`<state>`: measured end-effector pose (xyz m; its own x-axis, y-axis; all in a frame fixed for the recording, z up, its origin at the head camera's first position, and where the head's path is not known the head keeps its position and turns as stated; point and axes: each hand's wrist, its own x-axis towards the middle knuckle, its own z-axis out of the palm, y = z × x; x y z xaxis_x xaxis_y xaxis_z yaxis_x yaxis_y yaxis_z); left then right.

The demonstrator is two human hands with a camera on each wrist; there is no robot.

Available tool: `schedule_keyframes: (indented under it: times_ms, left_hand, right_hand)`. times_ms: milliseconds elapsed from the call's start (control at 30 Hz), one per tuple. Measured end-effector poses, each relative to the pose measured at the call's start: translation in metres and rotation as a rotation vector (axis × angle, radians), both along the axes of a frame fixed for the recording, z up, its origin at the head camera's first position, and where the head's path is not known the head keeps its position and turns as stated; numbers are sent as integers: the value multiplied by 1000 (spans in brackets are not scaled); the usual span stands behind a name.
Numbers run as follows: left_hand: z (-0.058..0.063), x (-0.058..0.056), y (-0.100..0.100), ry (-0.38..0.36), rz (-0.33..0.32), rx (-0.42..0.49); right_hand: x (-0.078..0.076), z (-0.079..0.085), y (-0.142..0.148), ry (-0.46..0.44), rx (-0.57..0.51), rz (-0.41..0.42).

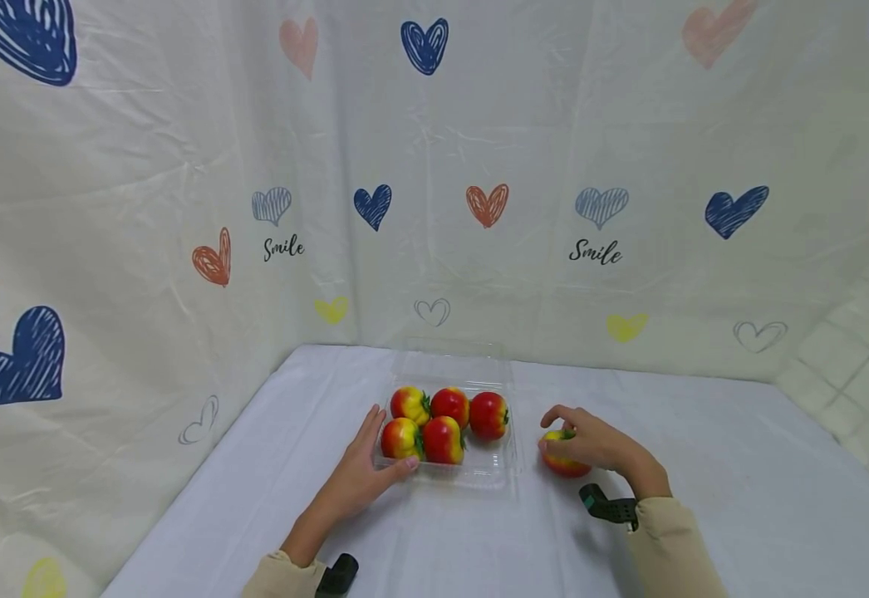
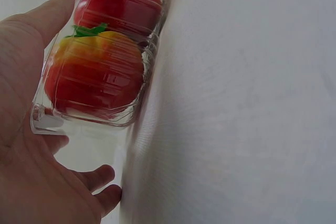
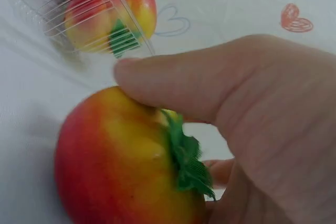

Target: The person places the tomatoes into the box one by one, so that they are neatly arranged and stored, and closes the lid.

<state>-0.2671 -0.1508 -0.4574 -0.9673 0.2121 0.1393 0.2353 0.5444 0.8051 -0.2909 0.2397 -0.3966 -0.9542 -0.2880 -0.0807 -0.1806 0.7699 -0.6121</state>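
Note:
A clear plastic clamshell box (image 1: 488, 475) lies with its lid (image 1: 449, 364) folded back toward the wall. Several red-and-yellow fruits (image 1: 444, 440) with green leafy tops sit inside. My left hand (image 1: 360, 475) is at the box's left front corner, fingers spread along the side and thumb at the front edge. In the left wrist view, two fruits (image 2: 94, 77) show through the ribbed wall. To the right of the box, my right hand (image 1: 601, 442) holds another such fruit (image 3: 115, 161) low over the cloth, thumb across its top and fingers partly hidden behind it.
A white cloth (image 1: 472, 548) covers the table. Behind and to the left hangs a white curtain (image 1: 524, 124) printed with hearts. Pale tiles (image 1: 861, 365) show at the right. A dark camera strap (image 1: 608, 505) sits on the right wrist.

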Motion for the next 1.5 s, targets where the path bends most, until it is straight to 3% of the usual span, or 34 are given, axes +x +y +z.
schedule_keyframes:
  times_ms: [300,533,867,1267,1500]
  left_hand:
    - [-2,-1,0,-3,10,-3]
    - [-2,-2,0,-10,11,-3]
    - [-2,-2,-1,-16,13,-2]
    - [0,0,-1,-14,7,2]
    - [3,2,0,-12,5,1]
  right_hand:
    - [-5,-3,1,75,-83,2]
    - [-7,1,-6,102,-145,-49]
    - [-8,3,-14,125,-307,-2]
    - [-8,1,-40,182,-299,-235]
    - [-9,2,-51,195,-333,-234]
